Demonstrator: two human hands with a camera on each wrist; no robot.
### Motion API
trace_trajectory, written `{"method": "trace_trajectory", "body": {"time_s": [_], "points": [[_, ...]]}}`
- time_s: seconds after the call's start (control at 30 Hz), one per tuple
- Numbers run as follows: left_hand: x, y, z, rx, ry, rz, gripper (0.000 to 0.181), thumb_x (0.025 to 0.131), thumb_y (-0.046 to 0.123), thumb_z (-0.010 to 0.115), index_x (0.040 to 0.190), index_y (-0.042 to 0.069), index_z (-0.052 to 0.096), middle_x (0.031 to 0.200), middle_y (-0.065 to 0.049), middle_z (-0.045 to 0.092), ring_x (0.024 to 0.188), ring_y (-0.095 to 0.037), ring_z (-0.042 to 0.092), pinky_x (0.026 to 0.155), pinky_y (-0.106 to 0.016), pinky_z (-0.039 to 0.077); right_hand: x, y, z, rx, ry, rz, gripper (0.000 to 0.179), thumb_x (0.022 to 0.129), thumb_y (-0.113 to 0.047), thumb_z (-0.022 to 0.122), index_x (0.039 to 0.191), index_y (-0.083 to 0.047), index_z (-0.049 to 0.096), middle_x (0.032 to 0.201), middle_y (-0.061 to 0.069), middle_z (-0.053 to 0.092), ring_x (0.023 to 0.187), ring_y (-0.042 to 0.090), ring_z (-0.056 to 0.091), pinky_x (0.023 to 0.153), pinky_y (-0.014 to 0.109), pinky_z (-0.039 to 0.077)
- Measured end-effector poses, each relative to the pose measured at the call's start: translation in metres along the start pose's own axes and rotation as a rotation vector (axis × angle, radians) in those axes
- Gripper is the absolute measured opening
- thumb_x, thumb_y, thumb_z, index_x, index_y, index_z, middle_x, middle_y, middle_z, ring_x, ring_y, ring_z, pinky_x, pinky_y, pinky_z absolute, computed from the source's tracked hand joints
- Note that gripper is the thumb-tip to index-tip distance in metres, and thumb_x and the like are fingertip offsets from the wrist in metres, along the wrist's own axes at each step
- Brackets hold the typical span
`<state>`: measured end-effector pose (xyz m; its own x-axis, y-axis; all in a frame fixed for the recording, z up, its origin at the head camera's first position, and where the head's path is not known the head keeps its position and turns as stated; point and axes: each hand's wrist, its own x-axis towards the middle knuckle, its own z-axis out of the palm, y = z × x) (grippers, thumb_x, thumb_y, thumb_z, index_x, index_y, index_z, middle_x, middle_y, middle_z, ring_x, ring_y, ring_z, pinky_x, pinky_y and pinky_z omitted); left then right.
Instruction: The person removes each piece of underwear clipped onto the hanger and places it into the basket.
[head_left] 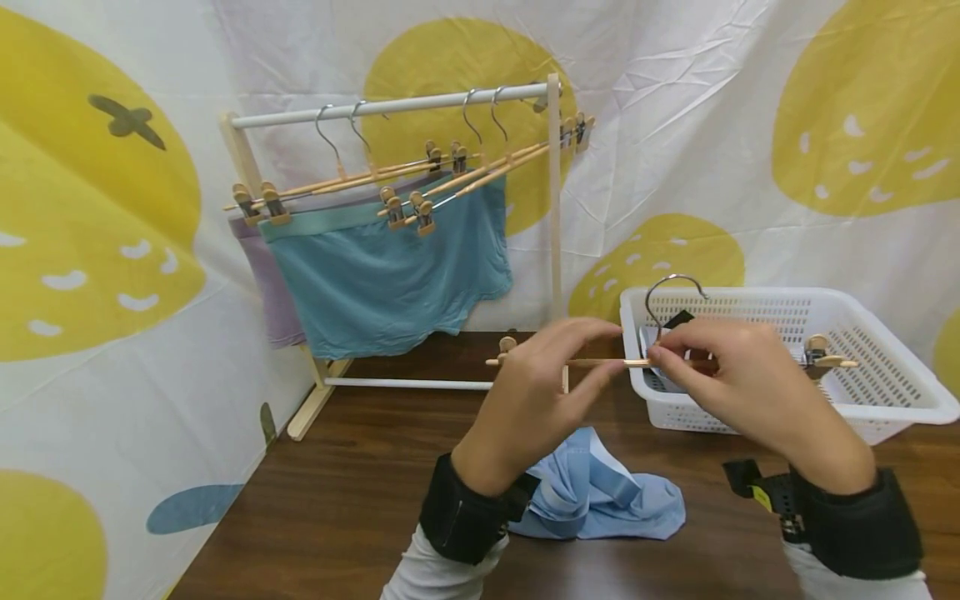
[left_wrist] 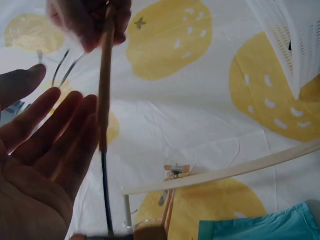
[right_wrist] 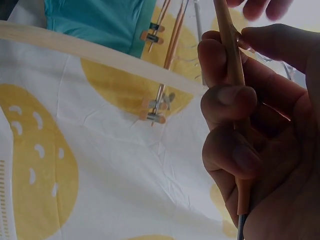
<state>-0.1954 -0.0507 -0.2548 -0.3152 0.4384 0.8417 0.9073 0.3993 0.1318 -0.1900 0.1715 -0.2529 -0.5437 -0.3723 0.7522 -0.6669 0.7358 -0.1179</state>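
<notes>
A wooden clip hanger [head_left: 636, 363] with a metal hook is held level above the table in the head view. My right hand [head_left: 738, 379] grips its bar near the base of the hook; in the right wrist view its fingers [right_wrist: 230, 102] curl round the wood. My left hand [head_left: 543, 392] is beside the bar's left half, thumb and fingers spread apart. The left wrist view shows those fingers [left_wrist: 75, 120] extended, close to the bar. Below the hands, a light blue pair of underpants [head_left: 592, 492] lies crumpled on the table, partly hidden by the left wrist.
A rack [head_left: 553, 192] stands at the back with several clip hangers. Teal underpants [head_left: 390, 275] and a purple garment [head_left: 273, 292] hang from it. At the right, a white perforated basket [head_left: 892, 358] has dark and white items in it. A fruit-patterned cloth [head_left: 675, 150] covers the background.
</notes>
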Motion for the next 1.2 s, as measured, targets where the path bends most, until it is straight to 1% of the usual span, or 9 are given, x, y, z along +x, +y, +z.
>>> {"method": "trace_trajectory", "body": {"time_s": [0.13,0.23,0.33,0.43,0.6,0.73,0.9,1.03,1.2], "points": [[-0.003,0.003,0.01,0.092,-0.082,-0.01,0.032,0.092,0.025,0.066,0.116,0.005,0.067,0.11,-0.006,0.073,0.104,-0.007,0.062,0.088,-0.023,0.055,0.002,-0.008,0.003,0.027,-0.02,-0.016,0.006,0.079,-0.014,0.077,0.083,-0.016,0.073,0.065,-0.008,0.065,0.057,0.004,0.049,0.049,0.027,0.046],[-0.004,0.003,0.015,0.145,-0.098,-0.035,0.03,0.089,0.025,0.069,0.114,0.007,0.069,0.104,-0.003,0.076,0.095,-0.006,0.065,0.079,-0.023,0.057,0.004,-0.012,0.005,0.05,-0.029,-0.021,0.008,0.08,-0.014,0.077,0.085,-0.017,0.07,0.067,-0.008,0.067,0.059,0.002,0.053,0.051,0.028,0.052],[-0.005,0.002,0.018,0.176,-0.088,-0.049,0.024,0.089,0.024,0.069,0.108,0.01,0.072,0.096,0.0,0.077,0.086,-0.006,0.065,0.07,-0.023,0.057,0.005,-0.014,0.007,0.064,-0.019,-0.034,0.011,0.079,-0.012,0.077,0.085,-0.016,0.068,0.069,-0.007,0.069,0.061,0.001,0.056,0.051,0.029,0.054],[-0.006,0.0,0.019,0.179,-0.072,-0.052,0.02,0.09,0.023,0.068,0.104,0.01,0.074,0.091,0.002,0.077,0.079,-0.005,0.063,0.064,-0.022,0.055,0.004,-0.015,0.007,0.059,-0.009,-0.043,0.013,0.078,-0.011,0.078,0.085,-0.015,0.068,0.068,-0.007,0.068,0.059,0.002,0.053,0.05,0.028,0.051],[-0.006,-0.003,0.018,0.17,-0.058,-0.072,0.02,0.089,0.024,0.068,0.102,0.01,0.074,0.088,0.002,0.076,0.08,-0.004,0.062,0.066,-0.023,0.056,0.004,-0.015,0.005,0.044,-0.003,-0.052,0.013,0.078,-0.012,0.078,0.084,-0.017,0.067,0.07,-0.007,0.068,0.063,0.002,0.056,0.052,0.029,0.053],[-0.006,-0.009,0.013,0.189,-0.029,-0.119,0.019,0.087,0.024,0.071,0.1,0.01,0.075,0.086,0.001,0.076,0.079,-0.005,0.063,0.064,-0.026,0.056,0.005,-0.017,0.001,0.081,0.029,-0.081,0.015,0.076,-0.01,0.079,0.086,-0.016,0.07,0.085,-0.002,0.074,0.082,0.006,0.066,0.066,0.034,0.059],[-0.007,-0.019,0.005,0.162,0.01,-0.173,0.018,0.085,0.022,0.074,0.098,0.009,0.076,0.087,-0.002,0.078,0.077,-0.007,0.065,0.063,-0.028,0.057,0.006,-0.022,0.001,0.135,0.065,-0.1,0.016,0.076,-0.008,0.079,0.088,-0.016,0.072,0.103,0.001,0.075,0.101,0.011,0.064,0.082,0.031,0.052],[-0.007,-0.023,-0.002,0.14,0.025,-0.202,0.019,0.085,0.02,0.074,0.099,0.008,0.076,0.089,-0.004,0.078,0.081,-0.007,0.067,0.066,-0.028,0.059,0.008,-0.027,0.005,0.167,0.105,-0.117,0.017,0.074,-0.006,0.079,0.088,-0.013,0.072,0.103,0.001,0.074,0.098,0.009,0.064,0.081,0.022,0.051],[-0.008,-0.029,-0.009,0.147,0.062,-0.244,0.019,0.085,0.021,0.074,0.099,0.009,0.076,0.092,-0.004,0.078,0.084,-0.006,0.069,0.07,-0.03,0.06,0.011,-0.032,0.017,0.235,0.164,-0.208,0.025,0.069,0.0,0.08,0.089,-0.012,0.072,0.091,-0.001,0.074,0.087,0.009,0.065,0.078,0.017,0.05]]}}
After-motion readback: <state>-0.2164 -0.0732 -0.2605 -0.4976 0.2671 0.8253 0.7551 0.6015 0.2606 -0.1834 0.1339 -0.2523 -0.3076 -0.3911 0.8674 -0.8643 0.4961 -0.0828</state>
